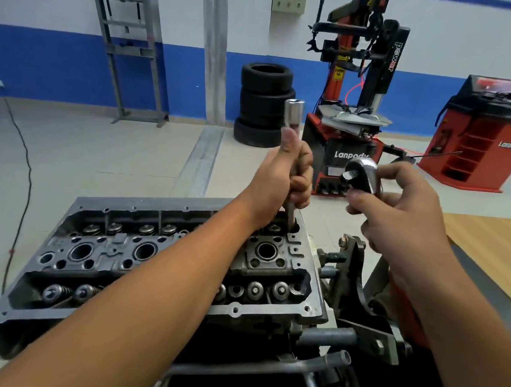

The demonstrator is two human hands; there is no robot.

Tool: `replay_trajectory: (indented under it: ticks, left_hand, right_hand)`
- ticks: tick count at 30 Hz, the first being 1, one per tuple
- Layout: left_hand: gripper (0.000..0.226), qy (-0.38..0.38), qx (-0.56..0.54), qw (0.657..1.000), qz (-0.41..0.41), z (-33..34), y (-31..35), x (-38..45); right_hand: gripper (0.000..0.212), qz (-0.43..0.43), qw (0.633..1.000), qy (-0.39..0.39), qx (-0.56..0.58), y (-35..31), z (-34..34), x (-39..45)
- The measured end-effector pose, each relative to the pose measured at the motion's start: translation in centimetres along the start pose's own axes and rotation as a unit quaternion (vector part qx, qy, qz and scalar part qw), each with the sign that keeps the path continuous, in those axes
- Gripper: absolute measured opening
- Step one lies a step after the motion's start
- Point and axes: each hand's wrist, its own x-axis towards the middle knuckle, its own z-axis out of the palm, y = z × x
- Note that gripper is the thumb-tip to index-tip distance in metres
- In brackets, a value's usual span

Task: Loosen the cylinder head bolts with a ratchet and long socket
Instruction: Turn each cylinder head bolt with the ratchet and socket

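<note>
Gripping the long socket (293, 116) upright, the left hand (284, 177) wraps its fingers (304, 179) around the chrome shaft, thumb pressed up against its side, with the lower end dropping into a bolt well at the far right corner of the cylinder head (160, 265). Just right of that corner, the right hand (401, 220) pinches the ratchet (362, 176) by its head, fingertips curled around the chrome body and its square drive pointing toward the socket's open top; the two tools are near but not yet joined. The handle is hidden behind the palm. The head sits on an engine stand (359, 297), valve springs and spark plug wells exposed. Beyond it stand a stack of tyres (264, 103) and a red tyre changer (349, 108).

The step in hand looks to be mating ratchet to socket. Done well, the socket should sit fully on the bolt and stay plumb, the drive should click home, and the ratchet should be set to loosen before any pull.
</note>
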Motion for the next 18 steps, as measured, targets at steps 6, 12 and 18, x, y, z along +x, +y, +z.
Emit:
replay_trajectory:
  ticks: [6, 12, 18]
  left_hand:
    - [0.039, -0.047, 0.014, 0.999, 0.014, 0.5, -0.5, -0.7]
    - [0.04, -0.026, 0.018, 0.999, 0.023, 0.2, -0.6, -1.4]
    - [0.037, -0.038, 0.018, 0.999, 0.025, 0.6, -0.6, -1.7]
  right_hand:
    - [0.036, -0.111, 0.989, 0.033, -0.094, -4.1, 0.5, 2.7]
    - [0.021, -0.26, 0.927, 0.04, -0.268, -7.8, 2.1, 3.9]
    - [0.021, -0.366, 0.874, 0.09, -0.308, -7.6, 2.3, 3.5]
